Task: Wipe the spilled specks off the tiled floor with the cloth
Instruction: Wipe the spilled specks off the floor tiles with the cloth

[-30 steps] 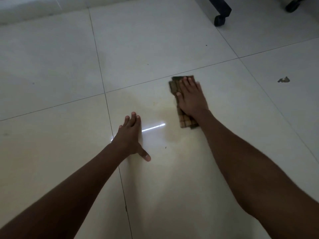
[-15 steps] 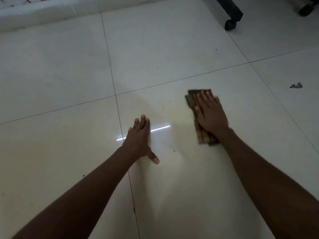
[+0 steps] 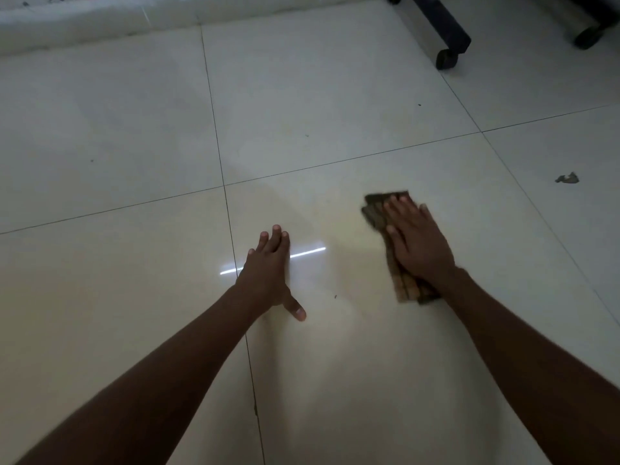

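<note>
No writing or brand can be read anywhere. The left hand (image 3: 268,276) lies flat on the pale tiled floor (image 3: 134,129), fingers straight, thumb splayed. A dark speck (image 3: 335,296) sits between the hands. The right hand (image 3: 416,246) presses with straight fingers on the cloth (image 3: 379,213), a folded brown checked strip, slightly blurred. Well to the right lies a crumpled scrap (image 3: 567,178).
</note>
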